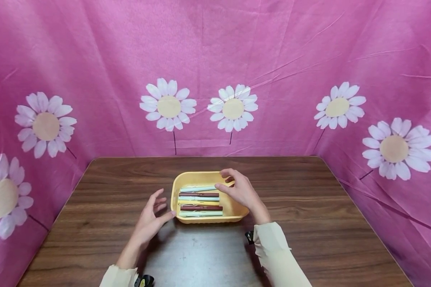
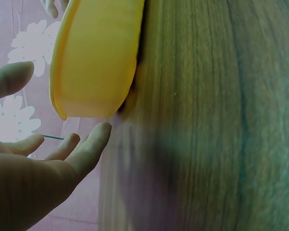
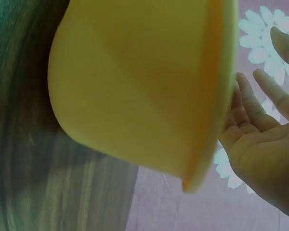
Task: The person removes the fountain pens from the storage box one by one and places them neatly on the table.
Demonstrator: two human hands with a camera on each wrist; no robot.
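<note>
Cream sleeves (image 1: 278, 253); left hand (image 1: 147, 224) and right hand (image 1: 242, 192), fingers (image 2: 94, 150) loose, seemingly reaching around yellow tray (image 1: 234, 208) of pens (image 1: 201, 208); gripping needs curling

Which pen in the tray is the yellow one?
The yellow pen, lying between a pale pen and the nearer dark pen; all others in the tray are pale or dark.

Dim wrist views — glare-struck tabletop (image 1: 197, 251)

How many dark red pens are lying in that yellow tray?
2. In the yellow tray, one dark red pen lies second from the far side, the other second from the near side. The right hand could hide more.
</note>
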